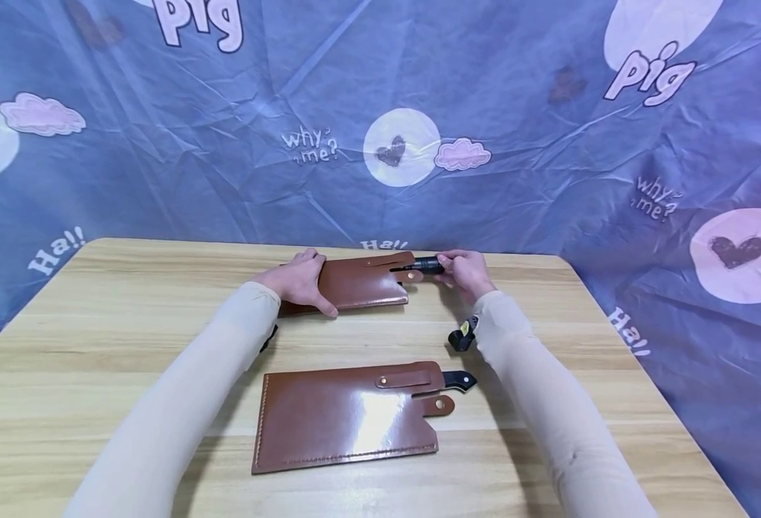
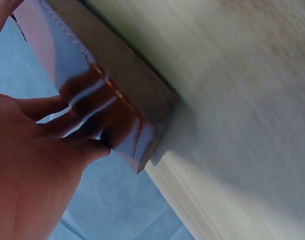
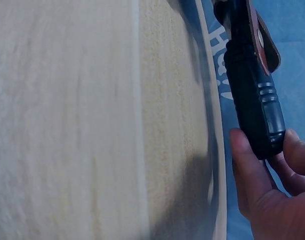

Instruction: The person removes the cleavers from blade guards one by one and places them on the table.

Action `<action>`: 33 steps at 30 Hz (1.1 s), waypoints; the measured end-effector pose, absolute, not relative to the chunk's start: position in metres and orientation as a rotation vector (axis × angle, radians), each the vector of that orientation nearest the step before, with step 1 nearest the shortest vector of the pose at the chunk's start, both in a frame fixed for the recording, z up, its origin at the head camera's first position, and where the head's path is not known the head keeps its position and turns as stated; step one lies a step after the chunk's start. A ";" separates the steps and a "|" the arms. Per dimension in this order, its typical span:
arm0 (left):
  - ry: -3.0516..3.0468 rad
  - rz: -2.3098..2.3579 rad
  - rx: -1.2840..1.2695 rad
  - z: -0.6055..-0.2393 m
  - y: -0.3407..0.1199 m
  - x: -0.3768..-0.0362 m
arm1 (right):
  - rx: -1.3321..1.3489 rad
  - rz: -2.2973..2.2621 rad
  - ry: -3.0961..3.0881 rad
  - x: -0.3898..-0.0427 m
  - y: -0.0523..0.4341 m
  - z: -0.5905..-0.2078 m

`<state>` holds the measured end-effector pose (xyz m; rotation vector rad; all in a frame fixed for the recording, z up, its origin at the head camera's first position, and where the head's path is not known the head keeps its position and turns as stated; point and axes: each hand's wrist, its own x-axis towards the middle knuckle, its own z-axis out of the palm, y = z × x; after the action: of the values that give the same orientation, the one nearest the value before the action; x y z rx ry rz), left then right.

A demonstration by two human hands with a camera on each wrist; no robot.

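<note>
At the back of the table, my left hand point(image 1: 299, 279) grips the left end of a brown leather knife sheath point(image 1: 362, 282), thumb along its near edge. My right hand point(image 1: 467, 273) pinches the butt of a knife's black ribbed handle point(image 1: 429, 265), which sticks out of the sheath's right end. The blade is hidden inside. In the left wrist view, my fingers lie against the glossy stitched face of the sheath point(image 2: 67, 55). Fingertips and thumb hold the handle's end point(image 3: 255, 110) in the right wrist view, beside the sheath's snap strap point(image 3: 265, 42).
Nearer me on the wooden table point(image 1: 128, 360) lies a second brown sheath point(image 1: 329, 417), its strap tab pointing right and a black knife handle point(image 1: 459, 380) protruding. A blue printed cloth point(image 1: 238, 158) hangs behind the table's far edge.
</note>
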<state>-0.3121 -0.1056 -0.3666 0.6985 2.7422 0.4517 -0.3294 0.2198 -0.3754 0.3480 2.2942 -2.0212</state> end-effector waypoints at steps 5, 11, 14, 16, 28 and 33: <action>2.746 0.462 0.712 -0.367 -0.105 -0.312 | 0.354 -2.028 2.317 -0.329 0.219 -0.376; 2.752 0.461 0.719 -0.369 -0.106 -0.312 | 0.388 -2.029 2.314 -0.329 0.217 -0.377; 2.749 0.456 0.704 -0.370 -0.107 -0.313 | 0.389 -2.028 2.314 -0.330 0.216 -0.376; 2.744 0.455 0.698 -0.370 -0.108 -0.314 | 0.391 -2.034 2.311 -0.330 0.215 -0.376; 2.741 0.429 0.703 -0.369 -0.109 -0.312 | 0.422 -2.015 2.304 -0.329 0.222 -0.378; 2.747 0.438 0.706 -0.368 -0.109 -0.312 | 0.402 -2.025 2.305 -0.330 0.223 -0.377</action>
<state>-0.3118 -0.1086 -0.3682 0.7062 2.7474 0.4377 -0.3297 0.2233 -0.3773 0.4015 2.3053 -2.0250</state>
